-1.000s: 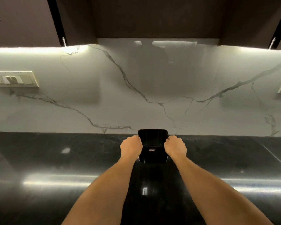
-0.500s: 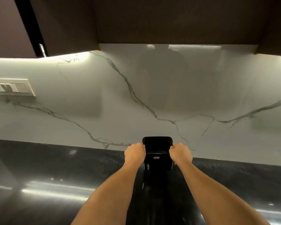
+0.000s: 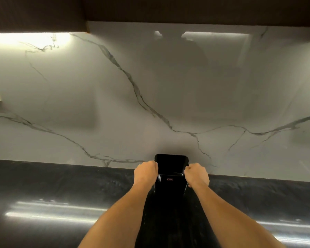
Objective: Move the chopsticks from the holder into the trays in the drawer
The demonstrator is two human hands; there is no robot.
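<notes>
Left hand [image 3: 145, 173] curled shut on the left rim of the holder [image 3: 170, 183]. Right hand [image 3: 197, 174] likewise clenched on the holder's right rim, knuckles up. Both forearms stretched out from the near edge, meeting at the far side of the counter.

Between the two fists: a black, boxy container, open mouth facing up and toward the camera, a small reddish label on its near face. Standing at the far edge of the dark glossy countertop [image 3: 61, 190], close against the white veined backsplash [image 3: 115, 104]; touching the wall or only just beside it, hard to say. Resting on the counter or lifted slightly off it, also impossible to tell from this angle.

Inside the mouth, only blackness with a faint pale edge low down. No chopsticks visible, neither poking above the rim nor lying on the counter. Too dark within to rule out any lying deep inside.

No drawer and no trays anywhere in view; only counter, wall and the dark cabinets [image 3: 186, 8] overhead.

Judged from this: holder probably emptied, so the transfer likely done or nearly so, with the holder being handled on its own. Not confirmable, since the drawer's contents lie out of sight.
</notes>
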